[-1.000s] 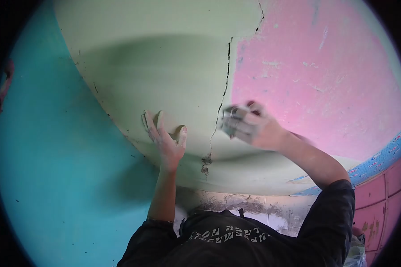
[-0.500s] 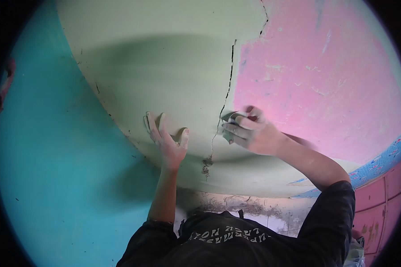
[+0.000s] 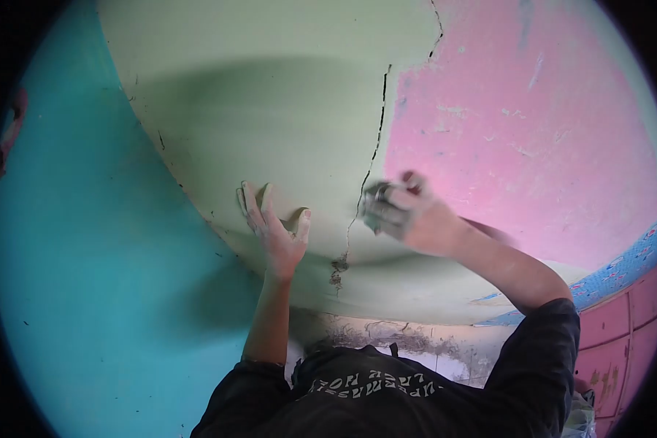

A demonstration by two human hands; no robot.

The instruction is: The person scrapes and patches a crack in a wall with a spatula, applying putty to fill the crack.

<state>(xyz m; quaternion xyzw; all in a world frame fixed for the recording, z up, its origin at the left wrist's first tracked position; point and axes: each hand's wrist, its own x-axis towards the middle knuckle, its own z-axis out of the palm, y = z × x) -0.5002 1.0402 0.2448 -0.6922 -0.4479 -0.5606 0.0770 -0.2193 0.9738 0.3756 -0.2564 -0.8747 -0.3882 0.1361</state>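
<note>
My left hand [image 3: 275, 232] rests against the pale green wall [image 3: 219, 131] with its fingers spread, dusty and holding nothing. Beside the crack [image 3: 379, 135], my right hand [image 3: 409, 215] is closed around a dark grey-green piece that looks like sandpaper [image 3: 373, 198], pressed to the wall. Motion smears the right fingers, and they cover most of the piece. The crack runs down between the two hands, ending in a crumbled brown patch [image 3: 339, 269].
A scuffed pink painted area [image 3: 504, 153] lies right of the crack. On the left a turquoise wall [image 3: 87, 255] meets the green one at a corner. Low on the right are a blue patterned strip [image 3: 613, 266] and pink panels [image 3: 613, 328]. Bare, rough plaster [image 3: 409, 334] shows along the bottom.
My right hand has shifted very slightly at the same spot by the crack and is more blurred now. My left hand stays in place; the view has tilted a little.
</note>
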